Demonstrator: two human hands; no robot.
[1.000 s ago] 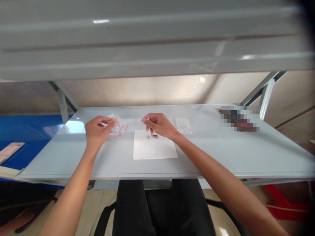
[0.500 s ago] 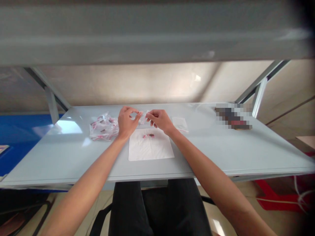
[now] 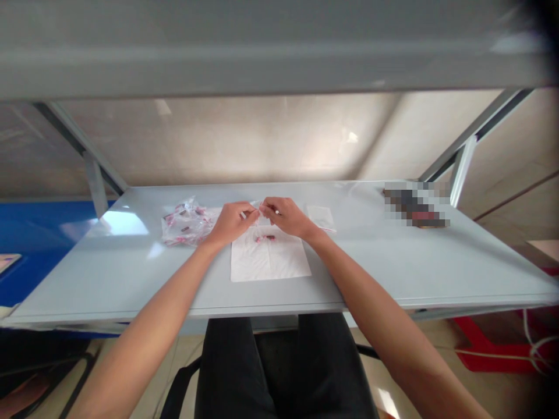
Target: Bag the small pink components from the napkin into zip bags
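My left hand point(image 3: 236, 222) and my right hand point(image 3: 285, 216) meet above the back of a white sheet point(image 3: 271, 263). Both are closed in a pinch on a small clear plastic bag point(image 3: 261, 220), mostly covered by the fingers. On the sheet, just below the hands, lies a small part with a dark body and reddish ends point(image 3: 270, 237); its kind is too small to make out. Left of my left hand rests a larger clear plastic bag point(image 3: 186, 224) with several similar red and dark pieces in it. Beside my right wrist is a flat whitish packet point(image 3: 320, 217).
The grey table point(image 3: 384, 273) has a wide shelf point(image 3: 279, 64) overhead on slanted metal supports. A blurred-out dark object point(image 3: 414, 208) lies at the back right. A blue surface point(image 3: 35, 244) adjoins on the left, and a red object point(image 3: 489, 349) stands on the floor at right.
My left hand has moved right, so the fingertips of both hands now come together on the small bag. The view has tilted slightly.
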